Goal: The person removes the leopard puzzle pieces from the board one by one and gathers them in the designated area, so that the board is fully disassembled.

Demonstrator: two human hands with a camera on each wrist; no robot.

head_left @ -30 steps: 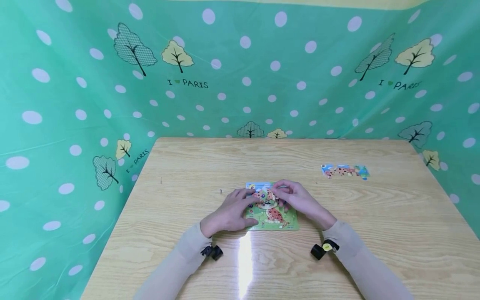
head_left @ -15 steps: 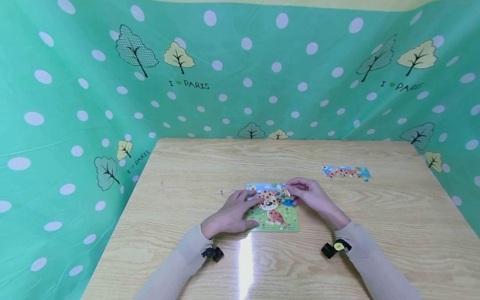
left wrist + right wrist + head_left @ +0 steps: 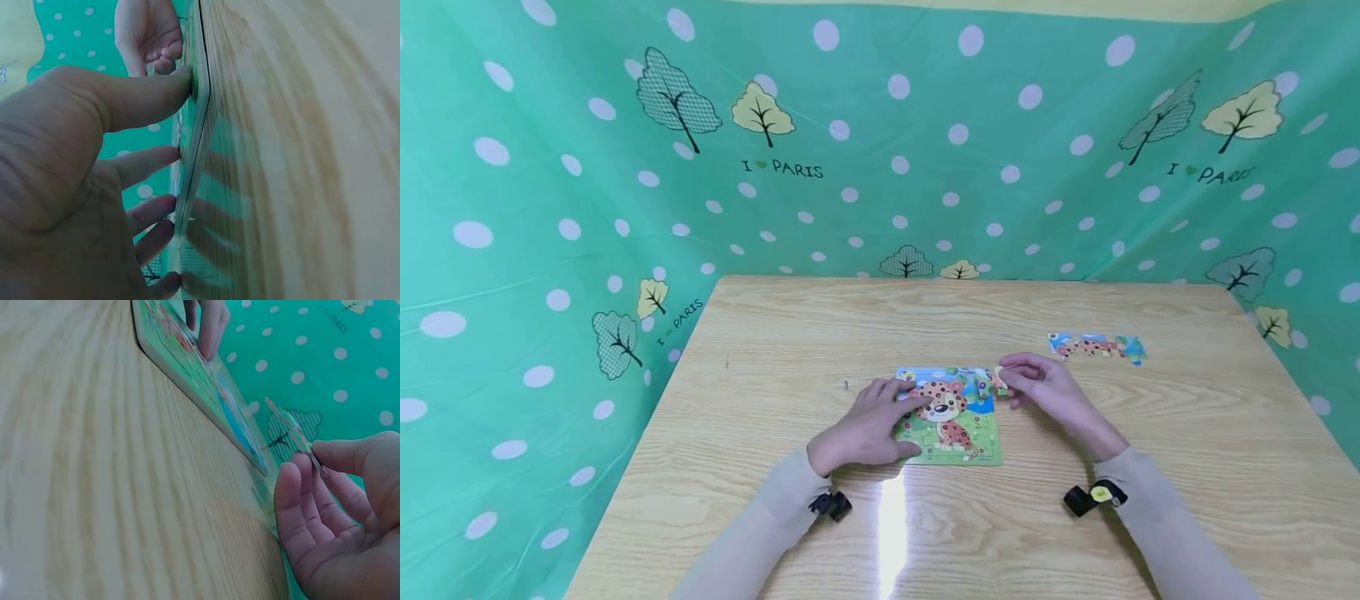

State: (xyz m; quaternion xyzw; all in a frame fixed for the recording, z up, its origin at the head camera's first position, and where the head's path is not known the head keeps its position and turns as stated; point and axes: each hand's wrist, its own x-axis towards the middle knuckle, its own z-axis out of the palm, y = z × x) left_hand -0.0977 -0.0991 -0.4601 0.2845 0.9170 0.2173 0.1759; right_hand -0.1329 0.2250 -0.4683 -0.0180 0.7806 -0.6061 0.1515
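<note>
Right, I'm watching the right hand (image 3: 1048, 392) come away from the middle of the puzzle board (image 3: 951, 417): a second ago its fingers were bunched over the leopard's head, and now it sits off the board's upper right corner with a puzzle piece (image 3: 294, 432) pinched between thumb and fingertips, lifted clear of the tray and tilted on edge in the right wrist view. So that piece has come out of the picture, I'd say, not gone in; there's now a pale gap-like patch near the board's top right, though I can't make it out for certain. The left hand (image 3: 868, 425) hasn't budged: fingers spread and pressed flat on the board's left side, thumb against its near edge, pinning it to the surface (image 3: 775, 350). The board itself lies flat at the centre, same spot as before. Further right, a strip of loose pieces (image 3: 1096, 345) rests well apart, unchanged.
</note>
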